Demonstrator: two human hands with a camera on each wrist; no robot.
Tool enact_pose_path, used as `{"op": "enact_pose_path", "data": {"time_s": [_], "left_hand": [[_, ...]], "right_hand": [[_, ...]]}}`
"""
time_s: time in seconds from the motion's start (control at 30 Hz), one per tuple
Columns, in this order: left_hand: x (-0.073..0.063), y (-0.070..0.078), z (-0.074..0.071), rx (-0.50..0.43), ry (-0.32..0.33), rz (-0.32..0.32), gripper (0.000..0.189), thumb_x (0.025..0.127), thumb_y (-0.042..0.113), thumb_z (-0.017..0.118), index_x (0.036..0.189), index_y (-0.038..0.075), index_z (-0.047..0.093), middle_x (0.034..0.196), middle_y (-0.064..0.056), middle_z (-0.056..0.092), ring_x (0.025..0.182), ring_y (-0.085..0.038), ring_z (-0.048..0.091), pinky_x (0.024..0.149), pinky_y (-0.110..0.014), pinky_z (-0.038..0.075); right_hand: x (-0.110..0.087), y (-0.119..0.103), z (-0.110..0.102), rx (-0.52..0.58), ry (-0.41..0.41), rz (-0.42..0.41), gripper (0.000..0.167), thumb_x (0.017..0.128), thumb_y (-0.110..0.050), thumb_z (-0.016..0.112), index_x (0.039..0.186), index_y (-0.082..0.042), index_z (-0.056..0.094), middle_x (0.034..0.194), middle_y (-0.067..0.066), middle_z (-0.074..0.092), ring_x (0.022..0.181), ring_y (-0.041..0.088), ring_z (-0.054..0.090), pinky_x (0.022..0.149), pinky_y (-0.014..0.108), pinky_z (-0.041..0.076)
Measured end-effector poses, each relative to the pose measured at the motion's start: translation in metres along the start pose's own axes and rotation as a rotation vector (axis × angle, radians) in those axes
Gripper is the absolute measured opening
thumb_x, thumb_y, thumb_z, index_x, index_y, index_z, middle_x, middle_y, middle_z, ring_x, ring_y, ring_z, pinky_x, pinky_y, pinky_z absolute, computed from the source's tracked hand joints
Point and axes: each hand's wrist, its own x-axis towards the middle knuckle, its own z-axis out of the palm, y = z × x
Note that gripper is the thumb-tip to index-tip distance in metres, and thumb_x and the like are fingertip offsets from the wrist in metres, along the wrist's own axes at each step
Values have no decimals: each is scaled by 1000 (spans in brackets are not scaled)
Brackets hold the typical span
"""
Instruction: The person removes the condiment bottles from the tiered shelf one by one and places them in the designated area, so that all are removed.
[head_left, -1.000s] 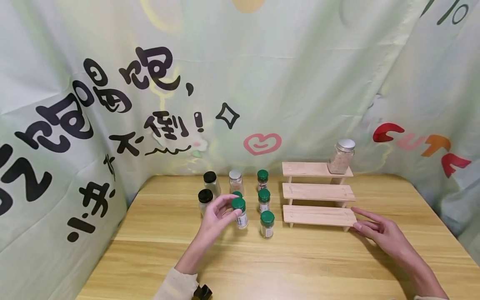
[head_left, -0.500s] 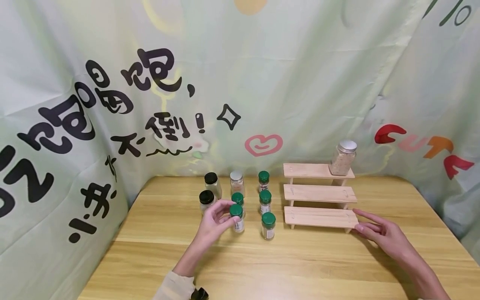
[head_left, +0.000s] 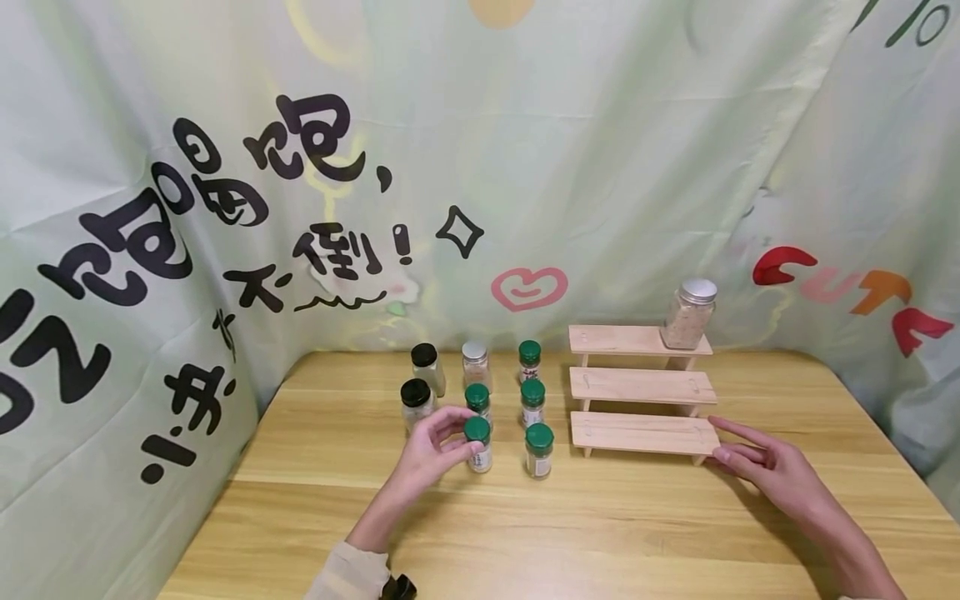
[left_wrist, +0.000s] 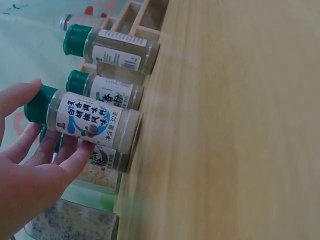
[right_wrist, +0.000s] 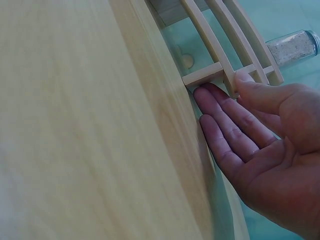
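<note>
My left hand holds a small spice jar with a green cap and a printed white label, thumb and fingers around its cap and upper part. It stands about upright at the front of its row, just before another green-capped jar. Whether its base touches the table cannot be told. At the right end of a three-step wooden rack, my right hand touches the lowest shelf with thumb and fingertips, fingers mostly straight. A silver-lidded jar stands on the top step, at its right end.
Right of the held jar is a row of green-capped jars. Behind it stands a silver-lidded jar. Two black-capped jars stand left, the nearer partly behind my left hand. A printed curtain hangs behind the wooden table.
The held green-capped jar has moved slightly toward the front of the table, and the jar behind it shows more. My right hand stays at the rack's end.
</note>
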Motion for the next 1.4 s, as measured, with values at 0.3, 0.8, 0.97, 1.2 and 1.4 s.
{"op": "enact_pose_path", "data": {"time_s": [0.3, 0.8, 0.97, 1.2, 1.4], "left_hand": [[1, -1, -3, 38, -26, 0, 40, 88, -2, 78, 124, -5, 60, 125, -22, 64, 119, -36, 60, 100, -36, 55], [2, 2, -6, 85, -69, 3, 41, 89, -2, 77, 127, -5, 60, 126, -23, 64, 121, -41, 60, 103, -41, 53], [1, 4, -7, 81, -81, 12, 46, 88, 0, 78, 130, -4, 60, 131, -22, 62, 123, -38, 59, 104, -42, 53], [-2, 11, -9, 91, -97, 108, 43, 91, 1, 76, 131, 0, 60, 133, -21, 62, 127, -36, 58, 110, -49, 46], [-2, 22, -9, 149, -66, 163, 39, 93, 5, 75, 129, 1, 61, 132, -23, 62, 129, -33, 57, 114, -52, 41]], "right_hand": [[0, 0, -2, -20, 0, 13, 51, 105, -12, 60, 151, 3, 45, 115, -17, 71, 99, 4, 71, 81, 9, 52], [-1, 1, -1, -14, 16, 35, 52, 105, -12, 61, 151, 3, 45, 115, -18, 71, 101, -1, 69, 80, 14, 56], [-1, 0, -1, -16, 15, 56, 53, 105, -14, 61, 151, 3, 45, 116, -18, 70, 101, -1, 69, 80, 14, 57], [-3, -1, -2, -33, 28, 69, 53, 105, -17, 62, 151, 3, 45, 116, -19, 69, 100, 1, 70, 80, 11, 54], [0, -5, 0, -37, 25, 72, 55, 105, -19, 62, 151, 4, 44, 117, -10, 72, 100, 2, 70, 81, 11, 54]]}}
